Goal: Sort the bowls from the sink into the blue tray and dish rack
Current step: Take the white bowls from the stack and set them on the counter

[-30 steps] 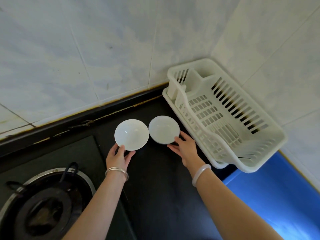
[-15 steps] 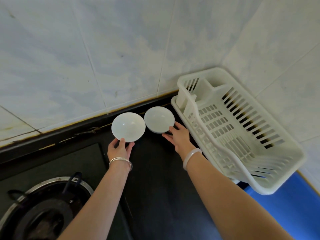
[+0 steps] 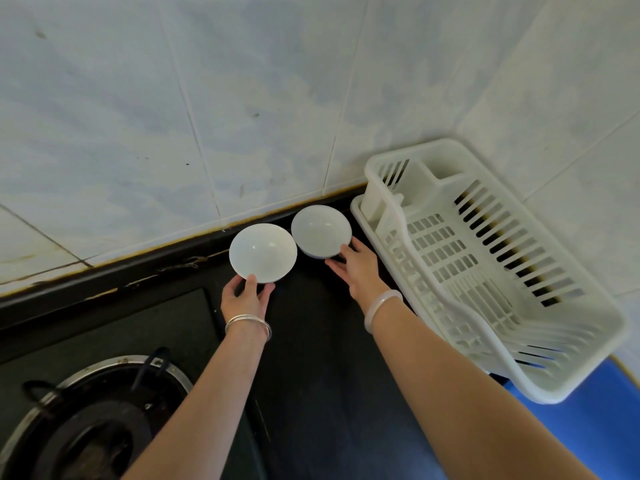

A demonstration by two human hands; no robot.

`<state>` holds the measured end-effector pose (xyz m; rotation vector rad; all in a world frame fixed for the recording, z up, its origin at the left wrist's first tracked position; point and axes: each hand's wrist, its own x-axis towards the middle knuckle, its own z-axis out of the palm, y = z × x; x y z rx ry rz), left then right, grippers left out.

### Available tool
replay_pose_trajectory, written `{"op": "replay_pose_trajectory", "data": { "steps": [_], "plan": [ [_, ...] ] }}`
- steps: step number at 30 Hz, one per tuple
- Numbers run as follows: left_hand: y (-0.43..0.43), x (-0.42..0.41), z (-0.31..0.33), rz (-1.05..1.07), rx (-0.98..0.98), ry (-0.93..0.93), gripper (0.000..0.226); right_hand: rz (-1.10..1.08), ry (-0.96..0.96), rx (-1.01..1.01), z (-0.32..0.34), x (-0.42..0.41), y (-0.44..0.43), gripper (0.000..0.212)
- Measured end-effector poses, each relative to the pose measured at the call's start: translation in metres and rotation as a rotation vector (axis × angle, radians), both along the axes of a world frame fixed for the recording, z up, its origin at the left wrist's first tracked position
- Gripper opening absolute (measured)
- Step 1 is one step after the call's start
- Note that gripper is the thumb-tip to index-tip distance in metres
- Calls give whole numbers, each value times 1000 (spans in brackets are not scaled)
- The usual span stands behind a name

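Observation:
Two small white bowls are held side by side over the black counter near the tiled wall. My left hand (image 3: 246,295) grips the near rim of the left bowl (image 3: 262,251), thumb on its inner edge. My right hand (image 3: 356,270) holds the right bowl (image 3: 320,230) from beneath, thumb at its rim. The white plastic dish rack (image 3: 485,271) stands just right of the right bowl, with nothing in it. A corner of the blue tray (image 3: 595,420) shows under and beyond the rack at the lower right.
A gas burner (image 3: 86,417) with a black pan support sits at the lower left on the black hob. The black counter (image 3: 318,358) runs between hob and rack. White tiled walls (image 3: 242,98) close the back and right side.
Both hands have carried the bowls farther toward the back wall, with the right bowl now close to the rack's left end. The view has tilted up, showing less of the blue tray.

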<state>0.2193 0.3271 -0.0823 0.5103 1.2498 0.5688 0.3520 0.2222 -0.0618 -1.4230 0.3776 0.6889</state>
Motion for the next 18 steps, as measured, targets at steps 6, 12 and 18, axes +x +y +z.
{"op": "replay_pose_trajectory", "data": {
  "steps": [6, 12, 18],
  "plan": [
    [-7, -7, 2, -182, 166, 99, 42, 159, 25, -31, 12, -8, -12, 51],
    [-33, -38, 12, -512, 363, 208, 45, 271, -141, -149, 42, -40, -51, 43],
    [-98, -83, 35, -1071, 604, 254, 32, 371, -244, -303, 83, -102, -145, 30]
  ]
}}
